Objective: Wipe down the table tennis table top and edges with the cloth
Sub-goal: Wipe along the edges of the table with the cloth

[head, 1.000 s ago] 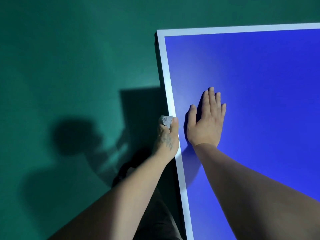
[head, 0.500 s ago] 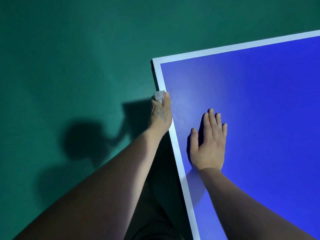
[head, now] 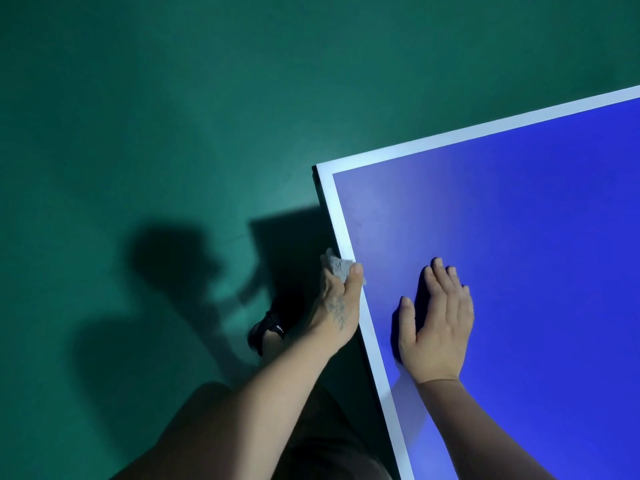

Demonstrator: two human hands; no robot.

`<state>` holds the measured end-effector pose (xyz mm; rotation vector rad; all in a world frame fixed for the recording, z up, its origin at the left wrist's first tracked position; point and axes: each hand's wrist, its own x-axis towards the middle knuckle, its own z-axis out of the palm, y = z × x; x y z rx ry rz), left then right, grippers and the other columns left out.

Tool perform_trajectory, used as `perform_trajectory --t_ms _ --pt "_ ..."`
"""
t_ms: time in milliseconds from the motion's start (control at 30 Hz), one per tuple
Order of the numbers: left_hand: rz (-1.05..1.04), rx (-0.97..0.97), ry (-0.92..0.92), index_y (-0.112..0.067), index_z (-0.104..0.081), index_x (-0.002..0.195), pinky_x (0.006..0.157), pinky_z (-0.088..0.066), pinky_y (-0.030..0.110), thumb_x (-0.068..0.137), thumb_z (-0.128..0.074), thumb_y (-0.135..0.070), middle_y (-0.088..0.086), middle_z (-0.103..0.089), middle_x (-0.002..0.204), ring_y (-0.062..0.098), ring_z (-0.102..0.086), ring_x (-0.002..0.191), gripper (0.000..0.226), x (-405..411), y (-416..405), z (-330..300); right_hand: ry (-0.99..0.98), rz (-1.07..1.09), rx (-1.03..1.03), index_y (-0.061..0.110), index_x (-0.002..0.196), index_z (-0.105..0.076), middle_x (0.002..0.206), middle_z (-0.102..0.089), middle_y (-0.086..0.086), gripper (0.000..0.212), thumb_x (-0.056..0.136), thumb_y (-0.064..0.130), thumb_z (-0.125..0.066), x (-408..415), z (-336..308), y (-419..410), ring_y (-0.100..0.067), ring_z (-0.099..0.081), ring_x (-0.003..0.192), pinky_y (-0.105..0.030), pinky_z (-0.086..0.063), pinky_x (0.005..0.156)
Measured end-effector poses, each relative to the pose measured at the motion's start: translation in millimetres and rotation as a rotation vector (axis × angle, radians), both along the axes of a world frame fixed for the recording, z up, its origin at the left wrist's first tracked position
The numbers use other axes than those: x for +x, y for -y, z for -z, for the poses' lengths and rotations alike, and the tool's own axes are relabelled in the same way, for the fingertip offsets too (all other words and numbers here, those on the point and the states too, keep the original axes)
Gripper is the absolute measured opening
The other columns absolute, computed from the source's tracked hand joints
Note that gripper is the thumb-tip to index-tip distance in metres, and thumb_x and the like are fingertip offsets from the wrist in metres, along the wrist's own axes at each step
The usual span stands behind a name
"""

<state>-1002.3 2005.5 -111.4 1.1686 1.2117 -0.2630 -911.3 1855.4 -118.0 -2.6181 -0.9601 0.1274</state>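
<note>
The blue table tennis table point(head: 519, 220) with a white border fills the right side, its corner at upper centre. My left hand point(head: 337, 306) grips a small grey cloth point(head: 337, 265) against the table's left side edge, thumb on the white border line. Most of the cloth is hidden inside the hand. My right hand point(head: 436, 327) lies flat on the blue top just inside that edge, fingers straight and together.
Green floor point(head: 173, 116) surrounds the table on the left and far side, with my shadow on it. My foot in a dark sandal point(head: 268, 329) stands beside the table edge below the left hand.
My left hand with the cloth slid along the side edge toward the corner, then came back toward me. The right hand stayed flat on the top. The view shifted.
</note>
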Motion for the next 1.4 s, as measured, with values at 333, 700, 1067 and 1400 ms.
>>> perform_trajectory --t_ms 333,700,1067,1400 --pt "-0.259 0.169 0.115 -0.017 -0.043 0.13 0.076 -0.037 0.028 0.11 -0.041 -0.057 0.006 -0.06 0.135 0.02 -0.056 0.101 0.045 64.0 -118.4 21.9 0.003 0.087 0.18 0.006 0.138 -0.059 0.158 -0.052 -0.008 0.042 0.101 0.026 -0.06 88.8 -0.3 -140.7 -0.032 -0.05 0.14 -0.048 -0.033 0.122" --pt "-0.028 0.304 0.219 -0.034 0.005 0.17 0.13 -0.027 0.043 0.095 -0.04 -0.074 -0.021 -0.003 0.177 0.023 -0.042 0.154 0.096 30.2 -107.5 43.0 0.021 0.488 -0.054 0.004 0.168 -0.025 0.179 -0.014 -0.008 0.071 0.111 0.045 -0.033 135.6 9.2 -178.4 -0.024 -0.007 0.166 -0.046 -0.003 0.135" --pt "0.817 -0.005 -0.009 -0.043 -0.051 0.114 0.102 -0.04 0.032 0.1 -0.038 -0.068 -0.019 -0.068 0.108 0.011 -0.061 0.11 0.032 89.1 -237.1 2.7 0.017 0.554 -0.049 0.008 0.167 -0.029 0.179 -0.017 -0.003 0.066 0.111 0.042 -0.041 134.5 8.3 -182.7 -0.019 -0.009 0.166 -0.045 -0.007 0.135" --pt "1.187 -0.043 0.23 -0.016 -0.053 0.123 0.103 -0.04 0.037 0.109 -0.028 -0.066 0.005 -0.055 0.132 0.023 -0.054 0.119 0.057 225.2 -216.8 6.5 0.011 0.558 -0.031 0.009 0.166 -0.032 0.178 -0.021 -0.001 0.064 0.109 0.032 -0.05 136.2 7.8 -184.5 -0.018 -0.011 0.166 -0.05 -0.014 0.134"
